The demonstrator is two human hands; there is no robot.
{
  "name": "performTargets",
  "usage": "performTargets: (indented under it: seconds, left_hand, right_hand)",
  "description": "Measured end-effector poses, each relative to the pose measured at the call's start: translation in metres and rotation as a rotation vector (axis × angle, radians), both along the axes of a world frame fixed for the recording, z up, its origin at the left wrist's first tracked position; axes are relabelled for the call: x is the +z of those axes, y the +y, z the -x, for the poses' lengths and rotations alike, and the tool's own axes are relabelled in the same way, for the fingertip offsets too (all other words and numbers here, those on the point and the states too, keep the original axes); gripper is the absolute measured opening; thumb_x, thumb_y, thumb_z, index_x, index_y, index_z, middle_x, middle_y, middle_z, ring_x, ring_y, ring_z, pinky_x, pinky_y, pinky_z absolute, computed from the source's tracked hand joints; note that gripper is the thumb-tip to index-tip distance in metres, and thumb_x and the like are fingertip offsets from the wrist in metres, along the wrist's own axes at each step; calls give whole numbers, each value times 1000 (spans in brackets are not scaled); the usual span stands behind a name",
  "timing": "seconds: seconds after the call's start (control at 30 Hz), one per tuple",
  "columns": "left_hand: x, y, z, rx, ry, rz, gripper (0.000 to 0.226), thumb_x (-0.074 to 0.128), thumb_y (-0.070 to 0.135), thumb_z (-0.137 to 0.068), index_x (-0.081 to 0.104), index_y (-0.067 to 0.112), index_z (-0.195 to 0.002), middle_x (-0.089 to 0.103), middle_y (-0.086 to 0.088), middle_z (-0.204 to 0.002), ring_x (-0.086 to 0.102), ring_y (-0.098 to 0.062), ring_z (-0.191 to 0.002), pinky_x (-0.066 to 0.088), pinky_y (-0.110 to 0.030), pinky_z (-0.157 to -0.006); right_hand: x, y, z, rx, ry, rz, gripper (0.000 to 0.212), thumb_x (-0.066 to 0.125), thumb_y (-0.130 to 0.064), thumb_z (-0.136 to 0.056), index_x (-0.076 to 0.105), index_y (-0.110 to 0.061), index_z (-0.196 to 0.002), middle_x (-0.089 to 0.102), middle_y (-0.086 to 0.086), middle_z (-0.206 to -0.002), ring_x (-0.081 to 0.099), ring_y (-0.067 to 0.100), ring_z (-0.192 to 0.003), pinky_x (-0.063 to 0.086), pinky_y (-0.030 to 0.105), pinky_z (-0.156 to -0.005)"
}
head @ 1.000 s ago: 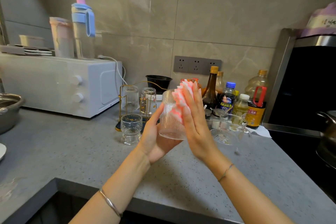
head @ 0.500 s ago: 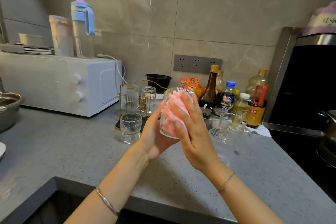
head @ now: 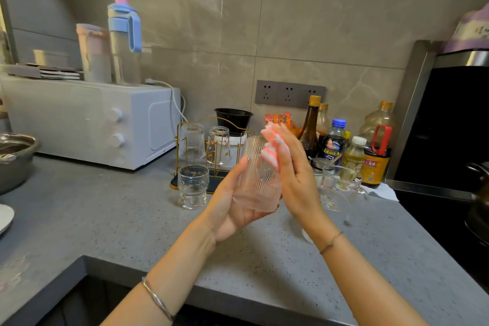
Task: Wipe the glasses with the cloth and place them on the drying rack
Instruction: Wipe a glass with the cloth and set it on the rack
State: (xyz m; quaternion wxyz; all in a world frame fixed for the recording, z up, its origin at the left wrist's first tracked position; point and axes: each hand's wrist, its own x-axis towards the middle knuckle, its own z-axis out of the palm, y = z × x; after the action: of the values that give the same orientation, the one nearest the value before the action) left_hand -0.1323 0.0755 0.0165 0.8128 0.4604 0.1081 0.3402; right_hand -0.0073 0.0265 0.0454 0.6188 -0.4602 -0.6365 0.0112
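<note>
While our left hand point(head: 227, 204) cups the ribbed glass point(head: 258, 180) above the counter point(head: 132, 219), fingers curled round its wall, our flat right hand point(head: 296, 177) presses the cloth point(head: 272, 145) on it. We judge the glass light, fragile and slippery; we should hold it round the wall, never by the rim.

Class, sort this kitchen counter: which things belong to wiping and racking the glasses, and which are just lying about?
Job: ribbed glass in the left hand; pink-and-white cloth pressed on it by the right hand; gold drying rack with two upturned glasses; patterned glass on the counter.
Lying about: white oven; sauce bottles; black bowl; metal pot.
</note>
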Motion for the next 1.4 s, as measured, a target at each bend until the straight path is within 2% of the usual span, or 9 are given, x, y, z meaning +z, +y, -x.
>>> performTargets:
  seconds: [0.13, 0.27, 0.43, 0.53, 0.63, 0.8, 0.93, 1.1, 1.4]
  left_hand:
    - [-4, -2, 5, 40, 34, -44, 51, 57, 53, -80, 69, 16, -112, 70, -18, -113, 68, -35, -94, 57, -41, -79]
    - [1, 0, 9, 51, 78, -109, 52, 64, 57, -76, 69, 20, -111, 71, -15, -111, 69, -34, -93, 58, -40, -75]
    - [4, 0, 8, 15, 153, -186, 88, 86, 61, -43, 65, 21, -118, 72, -12, -111, 70, -33, -95, 59, -38, -70]
    - [6, 1, 9, 13, 158, -179, 74, 76, 58, -60, 60, 19, -121, 73, -11, -109, 70, -32, -94, 58, -39, -73]
    - [7, 1, 11, 11, 186, -170, 89, 82, 62, -50, 60, 17, -124, 71, -14, -110, 69, -35, -95, 58, -38, -70]
    - [6, 4, 14, -32, 177, -133, 93, 83, 61, -49, 59, 15, -127, 69, -17, -113, 68, -38, -94, 58, -38, -67]
    - [10, 4, 15, -61, 135, -62, 82, 77, 62, -59, 62, 13, -122, 70, -18, -109, 69, -37, -87, 59, -36, -66]
    - [19, -3, 12, -113, 249, -120, 52, 70, 52, -72, 74, 15, -109, 72, -14, -108, 70, -33, -84, 58, -34, -65]
    - [21, 0, 5, -44, 230, 14, 71, 58, 66, -79, 60, 15, -129, 67, -13, -123, 66, -29, -102, 55, -42, -88]
  right_hand:
    - [6, -10, -14, 87, 356, 243, 43, 30, -45, -101, 57, -31, -131, 65, -19, -118, 61, -12, -99, 53, 14, -72]
    - [19, -14, -35, 116, 442, 292, 39, 34, -55, -97, 64, -37, -114, 70, -10, -116, 64, 8, -109, 50, 32, -93]
    - [48, -19, -32, -39, 118, 372, 28, 44, -38, -99, 59, -17, -90, 60, 1, -80, 53, 9, -61, 45, 20, -54]
    - [58, -22, -27, -74, -110, 531, 50, 42, -42, -100, 61, -3, -75, 53, 2, -68, 46, 10, -58, 39, 21, -58]
    - [64, -25, -25, -61, -158, 634, 59, 32, -53, -99, 44, -16, -54, 39, -12, -46, 37, 2, -43, 34, 22, -59]
    - [68, -30, -37, 194, -63, 639, 53, 33, -66, -86, 57, -18, -86, 61, 0, -80, 57, 11, -66, 47, 22, -59]
    - [57, -37, -45, 231, -173, 548, 31, 50, -55, -85, 64, -34, -103, 68, -18, -90, 65, -3, -85, 54, 17, -72]
    - [52, -42, -32, 308, -238, 623, 21, 72, -27, -76, 65, -24, -96, 75, -10, -90, 71, 3, -85, 54, 16, -71]
    - [45, -39, -30, 247, -139, 614, 21, 78, -14, -76, 68, -21, -92, 75, -14, -78, 71, 1, -73, 48, 9, -58]
